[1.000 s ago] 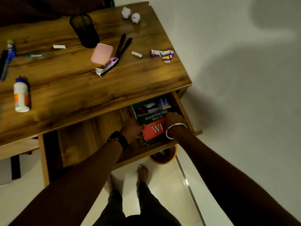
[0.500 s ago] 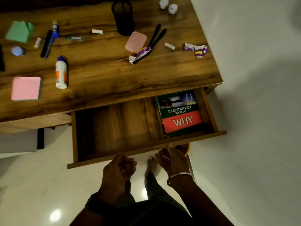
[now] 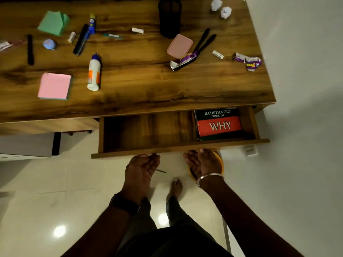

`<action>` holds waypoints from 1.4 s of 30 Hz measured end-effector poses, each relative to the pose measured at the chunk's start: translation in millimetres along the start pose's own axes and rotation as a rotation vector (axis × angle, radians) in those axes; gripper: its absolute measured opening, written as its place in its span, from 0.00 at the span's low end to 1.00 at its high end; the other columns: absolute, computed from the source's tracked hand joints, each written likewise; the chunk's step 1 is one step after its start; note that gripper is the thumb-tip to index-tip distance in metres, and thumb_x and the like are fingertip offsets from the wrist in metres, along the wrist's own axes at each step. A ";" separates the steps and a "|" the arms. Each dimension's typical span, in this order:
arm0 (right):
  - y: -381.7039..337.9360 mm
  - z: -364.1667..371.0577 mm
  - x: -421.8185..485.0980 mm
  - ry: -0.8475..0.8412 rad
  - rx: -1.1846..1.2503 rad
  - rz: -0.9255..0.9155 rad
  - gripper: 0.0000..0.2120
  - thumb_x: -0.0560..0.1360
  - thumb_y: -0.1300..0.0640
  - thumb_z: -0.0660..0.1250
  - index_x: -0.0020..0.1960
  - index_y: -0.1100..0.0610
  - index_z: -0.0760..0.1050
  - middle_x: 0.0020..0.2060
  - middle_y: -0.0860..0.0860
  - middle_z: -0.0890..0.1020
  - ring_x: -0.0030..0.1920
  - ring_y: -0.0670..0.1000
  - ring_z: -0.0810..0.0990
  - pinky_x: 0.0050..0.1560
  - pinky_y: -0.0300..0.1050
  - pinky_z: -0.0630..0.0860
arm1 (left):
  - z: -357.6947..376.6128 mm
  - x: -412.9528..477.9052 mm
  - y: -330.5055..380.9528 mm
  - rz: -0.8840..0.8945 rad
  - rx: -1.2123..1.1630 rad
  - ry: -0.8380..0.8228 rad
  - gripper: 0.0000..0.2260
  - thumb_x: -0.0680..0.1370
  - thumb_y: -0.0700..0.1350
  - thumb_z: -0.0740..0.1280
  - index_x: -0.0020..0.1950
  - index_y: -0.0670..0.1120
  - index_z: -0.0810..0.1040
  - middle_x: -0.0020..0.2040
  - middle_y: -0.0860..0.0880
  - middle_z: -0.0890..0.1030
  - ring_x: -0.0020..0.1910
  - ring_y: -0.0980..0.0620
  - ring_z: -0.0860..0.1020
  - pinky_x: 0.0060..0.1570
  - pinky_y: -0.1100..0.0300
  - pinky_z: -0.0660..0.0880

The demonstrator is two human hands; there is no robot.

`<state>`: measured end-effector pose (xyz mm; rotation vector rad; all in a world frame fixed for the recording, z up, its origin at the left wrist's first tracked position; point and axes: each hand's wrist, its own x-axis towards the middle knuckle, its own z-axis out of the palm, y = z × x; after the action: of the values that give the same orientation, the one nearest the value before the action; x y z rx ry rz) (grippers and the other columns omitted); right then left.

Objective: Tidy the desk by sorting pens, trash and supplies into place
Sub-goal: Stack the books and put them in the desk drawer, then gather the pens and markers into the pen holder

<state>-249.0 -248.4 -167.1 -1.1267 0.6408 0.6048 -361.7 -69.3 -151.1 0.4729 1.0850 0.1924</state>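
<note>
1. Judging progress from the layout: sorting has barely begun. The drawer (image 3: 148,134) stands pulled out under the tabletop (image 3: 148,86), and only a book (image 3: 219,125) lies in its right end; the rest of the drawer floor is bare.
2. Pens not yet sorted: two black pens (image 3: 204,40) lie beside the pink case (image 3: 179,46), a dark marker (image 3: 80,39) and a blue-capped pen (image 3: 91,23) lie left of centre, and one black pen (image 3: 30,50) lies near the left edge. The mesh pen holder (image 3: 169,17) at the back appears empty, though its inside is too dark to confirm.
3. Trash not yet removed: two crumpled paper balls (image 3: 220,8) at the back right corner, a purple wrapper (image 3: 248,61) near the right edge, and a second wrapper (image 3: 182,60) draped over the black pens. A yellow-rimmed bin (image 3: 220,164) sits on the floor below the drawer, partly hidden.
4. Supplies not yet stowed: glue bottle (image 3: 94,72), pink sticky notes (image 3: 54,86), green notes (image 3: 53,23), a round tape roll (image 3: 49,44).
5. Hand pose: the left hand (image 3: 141,171) hangs just below the drawer front, palm up, fingers loosely curled, grasping nothing. The right hand (image 3: 202,162) sits under the drawer front edge, palm up and released, empty, its fingertips close to or touching the underside; contact cannot be confirmed
</note>
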 end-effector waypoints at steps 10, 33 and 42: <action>-52.6 59.3 57.7 -0.064 -0.053 -0.079 0.07 0.85 0.57 0.59 0.58 0.61 0.70 0.48 0.62 0.83 0.49 0.62 0.84 0.46 0.54 0.84 | 65.9 53.3 50.4 0.106 0.091 -0.079 0.11 0.82 0.32 0.56 0.49 0.41 0.76 0.55 0.34 0.83 0.54 0.38 0.83 0.56 0.46 0.80; 56.3 33.5 81.1 -0.079 -0.697 -0.161 0.11 0.76 0.66 0.65 0.45 0.51 0.79 0.39 0.57 0.84 0.39 0.57 0.83 0.44 0.57 0.81 | -2.6 90.8 39.2 0.162 0.546 -0.164 0.10 0.82 0.35 0.66 0.63 0.41 0.76 0.59 0.39 0.83 0.57 0.41 0.84 0.57 0.47 0.81; 253.6 -37.0 172.0 -0.121 -1.495 -0.259 0.08 0.74 0.59 0.66 0.47 0.52 0.83 0.47 0.51 0.87 0.51 0.59 0.84 0.55 0.50 0.78 | -150.0 206.9 -54.3 0.195 1.024 -0.109 0.07 0.78 0.38 0.71 0.51 0.50 0.82 0.50 0.46 0.86 0.52 0.41 0.84 0.48 0.48 0.82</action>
<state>-322.1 -184.2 -460.0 -2.4693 -0.2102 0.9258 -402.8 1.9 -399.0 1.4891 0.9698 -0.2431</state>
